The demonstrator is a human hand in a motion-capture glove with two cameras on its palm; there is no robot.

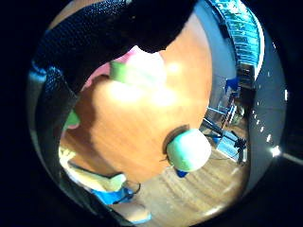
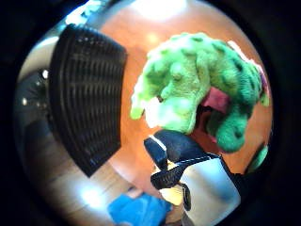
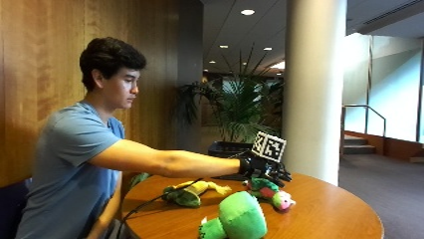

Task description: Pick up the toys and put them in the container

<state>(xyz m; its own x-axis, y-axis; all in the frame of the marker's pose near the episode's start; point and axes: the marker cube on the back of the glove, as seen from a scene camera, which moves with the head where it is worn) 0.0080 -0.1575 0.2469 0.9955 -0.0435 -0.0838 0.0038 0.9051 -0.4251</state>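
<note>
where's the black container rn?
In the outside view, the black container sits at the far edge of the round table, behind the gloved right hand; the thumb side palm view shows it beside the green plush toy.

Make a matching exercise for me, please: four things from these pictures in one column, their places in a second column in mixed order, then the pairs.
1. gloved right hand
2. black container
3. big round green toy
4. yellow and green toy

A. at the near edge of the table
B. over the green and pink toy
C. behind the hand, far side
D. lying nearest the person

Pairs: 1-B; 2-C; 3-A; 4-D
</note>
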